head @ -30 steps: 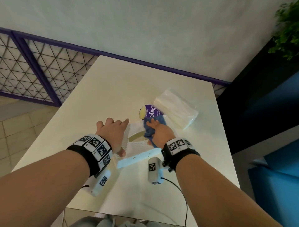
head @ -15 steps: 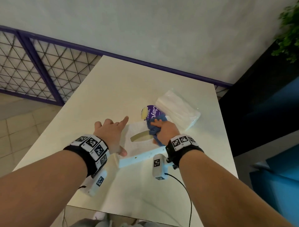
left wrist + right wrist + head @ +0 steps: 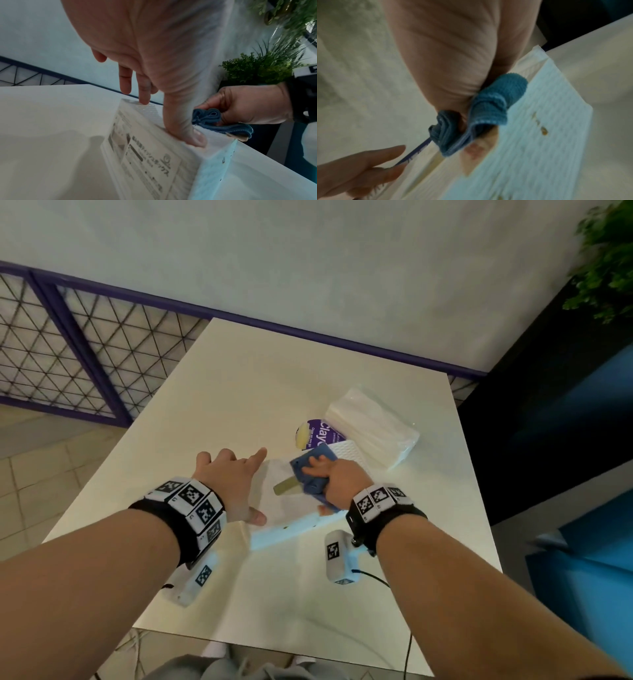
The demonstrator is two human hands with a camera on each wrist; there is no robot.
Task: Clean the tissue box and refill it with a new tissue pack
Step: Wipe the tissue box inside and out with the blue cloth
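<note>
The white tissue box [image 3: 291, 510] lies flat on the table, its tan slot [image 3: 286, 486] facing up. My left hand [image 3: 233, 479] lies over its left end with straight fingers. Its thumb [image 3: 188, 133] presses on the near top corner of the tissue box [image 3: 145, 155]. My right hand [image 3: 339, 484] grips a folded blue cloth [image 3: 313, 474] and holds it down on the box top, over the right part of the slot. The cloth [image 3: 488, 108] sits bunched under the fingers. Small brown spots [image 3: 543, 131] mark the box. The new tissue pack [image 3: 373, 429], in clear wrap, lies behind the box.
A purple printed package [image 3: 322, 434] lies between the box and the tissue pack. The white table [image 3: 222, 392] ends at a wall and a purple railing [image 3: 68, 344] on the far and left sides. A green plant [image 3: 606, 261] stands at the far right.
My right hand has slid the blue cloth a little leftward across the box top, onto the slot's right end. My left hand stays on the box's left end.
</note>
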